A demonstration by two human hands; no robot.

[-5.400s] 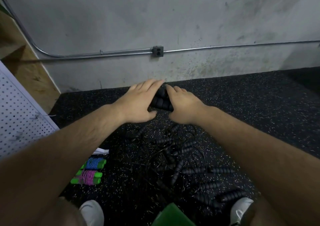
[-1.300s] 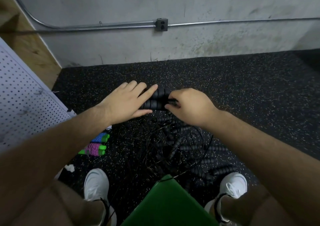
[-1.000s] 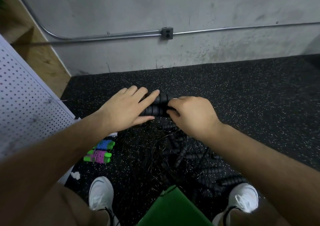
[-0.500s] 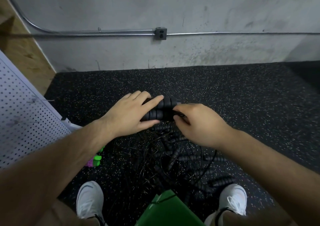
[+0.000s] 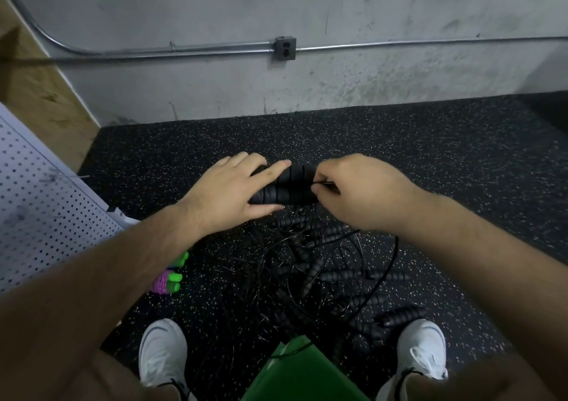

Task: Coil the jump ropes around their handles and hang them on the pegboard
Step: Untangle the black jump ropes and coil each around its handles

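My left hand (image 5: 233, 191) wraps round the paired handles (image 5: 289, 185), just above the pile (image 5: 322, 265) of loose ropes. My right hand (image 5: 356, 194) pinches the thin cord (image 5: 330, 183) at their end. I should pull the cord taut and lay each turn snug beside the last, clear of the pile.

left hand (image 5: 226, 196) holding black handles (image 5: 292, 182), right hand (image 5: 364, 194) pinching cord (image 5: 327, 182)

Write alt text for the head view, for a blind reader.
The left hand grips a pair of black handles while the right hand pinches a thin cord at their end. Below lies a tangled pile of black jump ropes on a speckled floor, a white pegboard to the left.
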